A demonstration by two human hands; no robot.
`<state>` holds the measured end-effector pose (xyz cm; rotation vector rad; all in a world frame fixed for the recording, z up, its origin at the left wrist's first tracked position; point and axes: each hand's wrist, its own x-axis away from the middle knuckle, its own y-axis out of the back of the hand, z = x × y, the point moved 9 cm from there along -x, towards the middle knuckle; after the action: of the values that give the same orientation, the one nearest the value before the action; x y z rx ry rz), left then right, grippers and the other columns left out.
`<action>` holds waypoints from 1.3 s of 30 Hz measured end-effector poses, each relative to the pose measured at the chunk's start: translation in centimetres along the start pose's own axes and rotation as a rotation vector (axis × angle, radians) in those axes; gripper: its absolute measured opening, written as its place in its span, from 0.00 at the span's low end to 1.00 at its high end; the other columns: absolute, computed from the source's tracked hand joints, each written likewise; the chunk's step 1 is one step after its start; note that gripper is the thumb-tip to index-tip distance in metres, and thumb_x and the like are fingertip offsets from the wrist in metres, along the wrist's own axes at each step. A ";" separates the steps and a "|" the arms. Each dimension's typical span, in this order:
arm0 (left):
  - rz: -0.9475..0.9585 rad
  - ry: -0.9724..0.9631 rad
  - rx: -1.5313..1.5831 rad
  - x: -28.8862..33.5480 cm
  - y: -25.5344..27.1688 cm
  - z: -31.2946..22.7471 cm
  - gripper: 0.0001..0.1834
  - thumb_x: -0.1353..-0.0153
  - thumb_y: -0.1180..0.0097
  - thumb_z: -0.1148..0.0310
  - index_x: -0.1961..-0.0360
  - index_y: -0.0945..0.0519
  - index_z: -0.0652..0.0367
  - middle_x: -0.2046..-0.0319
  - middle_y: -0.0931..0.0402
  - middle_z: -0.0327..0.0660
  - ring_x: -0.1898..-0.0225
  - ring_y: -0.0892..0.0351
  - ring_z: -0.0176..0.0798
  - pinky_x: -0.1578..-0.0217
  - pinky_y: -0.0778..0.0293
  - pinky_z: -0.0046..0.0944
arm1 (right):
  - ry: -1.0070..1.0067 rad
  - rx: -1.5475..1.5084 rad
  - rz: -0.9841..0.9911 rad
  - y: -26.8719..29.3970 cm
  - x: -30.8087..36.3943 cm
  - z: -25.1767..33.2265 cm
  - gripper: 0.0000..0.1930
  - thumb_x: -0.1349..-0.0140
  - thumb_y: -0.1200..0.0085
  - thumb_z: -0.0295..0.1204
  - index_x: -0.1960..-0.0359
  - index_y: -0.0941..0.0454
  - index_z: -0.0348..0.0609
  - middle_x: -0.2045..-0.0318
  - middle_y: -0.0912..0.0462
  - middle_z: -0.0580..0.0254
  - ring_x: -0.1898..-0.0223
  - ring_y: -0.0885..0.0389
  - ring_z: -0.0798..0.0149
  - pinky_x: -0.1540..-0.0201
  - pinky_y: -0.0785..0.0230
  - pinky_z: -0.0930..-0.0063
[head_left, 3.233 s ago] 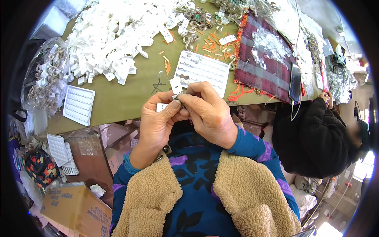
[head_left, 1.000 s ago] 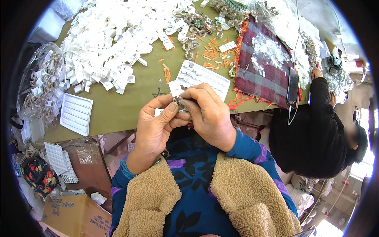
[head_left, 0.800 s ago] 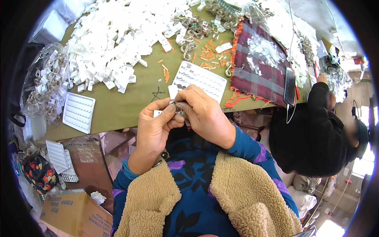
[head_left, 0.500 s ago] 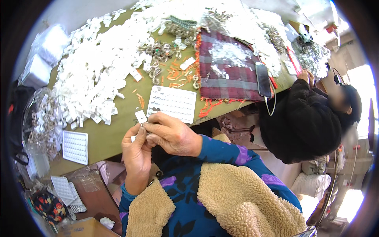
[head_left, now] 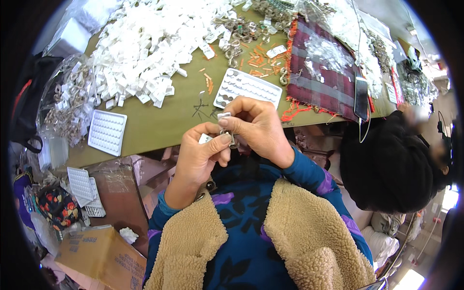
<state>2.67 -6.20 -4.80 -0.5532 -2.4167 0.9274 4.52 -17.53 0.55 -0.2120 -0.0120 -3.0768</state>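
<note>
Above the table's front edge, my left hand [head_left: 200, 155] and my right hand [head_left: 258, 129] meet, fingers pinched together. Between their fingertips is a small shiny metal piece [head_left: 231, 139], partly covered by the fingers. A small white plastic piece [head_left: 224, 116] sticks up from my right thumb and forefinger. Another white piece [head_left: 205, 138] shows at my left fingers. Just beyond my right hand lies a white moulded tray [head_left: 261, 88] with rows of pockets, several of them holding dark round discs.
A large heap of white plastic pieces [head_left: 140, 53] covers the left of the green table [head_left: 169, 123]. Orange sticks [head_left: 258, 60], metal rings [head_left: 235, 50], a plaid cloth [head_left: 314, 92] and a phone [head_left: 360, 96] lie beyond. A second tray [head_left: 107, 132] sits left. A dark-clothed person [head_left: 391, 164] works at right.
My view has shifted, so the table things appear farther right and higher. The white piece at my right fingertips has turned and shows less of its face. Both hands remain together.
</note>
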 end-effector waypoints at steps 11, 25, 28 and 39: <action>0.087 0.126 0.437 -0.1 -0.5 2.3 0.15 0.34 0.41 0.62 0.55 0.27 0.61 0.70 0.29 0.31 0.81 0.37 0.19 0.80 0.37 0.21 | 1.052 0.643 -0.043 -0.3 5.4 6.1 0.15 0.57 0.30 0.23 0.66 0.19 0.36 0.64 0.18 0.54 0.63 0.18 0.53 0.60 0.25 0.62; 0.177 0.226 0.256 -2.1 -5.9 3.6 0.13 0.30 0.49 0.61 0.51 0.31 0.57 0.61 0.26 0.45 0.75 0.28 0.24 0.85 0.34 0.21 | 0.472 0.750 -0.803 21.3 5.0 2.8 0.05 0.45 0.42 0.21 0.67 0.21 0.35 0.67 0.21 0.51 0.65 0.21 0.47 0.62 0.29 0.61; 0.134 0.211 0.184 -2.6 -6.1 4.2 0.15 0.33 0.45 0.59 0.58 0.29 0.61 0.65 0.21 0.49 0.74 0.23 0.27 0.83 0.29 0.22 | 0.379 0.821 -0.854 24.7 4.0 1.2 0.04 0.43 0.44 0.21 0.67 0.20 0.36 0.68 0.22 0.52 0.65 0.22 0.47 0.62 0.29 0.60; 0.065 0.209 0.134 -3.1 -6.1 4.2 0.13 0.31 0.46 0.63 0.58 0.28 0.64 0.65 0.20 0.54 0.74 0.21 0.30 0.79 0.25 0.24 | 0.341 0.804 -0.924 30.0 4.2 2.3 0.04 0.44 0.43 0.20 0.67 0.19 0.34 0.70 0.22 0.50 0.68 0.21 0.48 0.64 0.29 0.62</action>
<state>1.52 -14.12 -4.21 -0.6487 -2.1446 0.9978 2.43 -47.72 3.53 0.4918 -1.7072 -3.4971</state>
